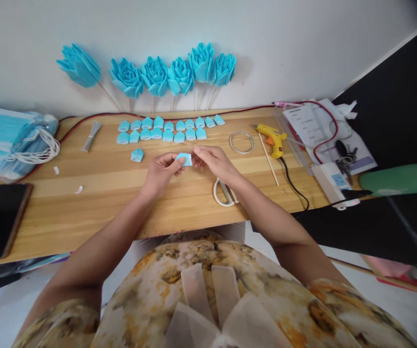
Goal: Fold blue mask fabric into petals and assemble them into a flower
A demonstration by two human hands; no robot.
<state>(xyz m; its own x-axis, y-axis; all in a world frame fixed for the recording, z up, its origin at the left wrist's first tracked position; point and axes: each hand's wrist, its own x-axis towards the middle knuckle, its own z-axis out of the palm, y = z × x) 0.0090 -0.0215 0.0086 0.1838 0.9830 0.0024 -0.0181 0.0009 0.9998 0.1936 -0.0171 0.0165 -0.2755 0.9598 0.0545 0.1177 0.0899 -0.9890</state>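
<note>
A small folded piece of blue mask fabric (184, 158) is pinched between the thumb and fingers of my left hand (161, 170), just above the table. Close by its right edge is my right hand (213, 162), fingers stretched toward the piece and apparently not gripping it. Some of its fingertips are hidden. Beyond the hands, several similar folded blue pieces (156, 133) lie in two rows. One more folded piece (137, 154) rests alone to the left. White-handled scissors (224, 193) lie partly under my right forearm.
Several blue fabric flowers (154, 76) on sticks lean on the wall. At right are a tape roll (241, 142), a thin stick (268, 159), a yellow glue gun (271, 137) with its cord and a power strip (333, 181). Bagged masks (8, 140) and a phone (1, 220) lie left.
</note>
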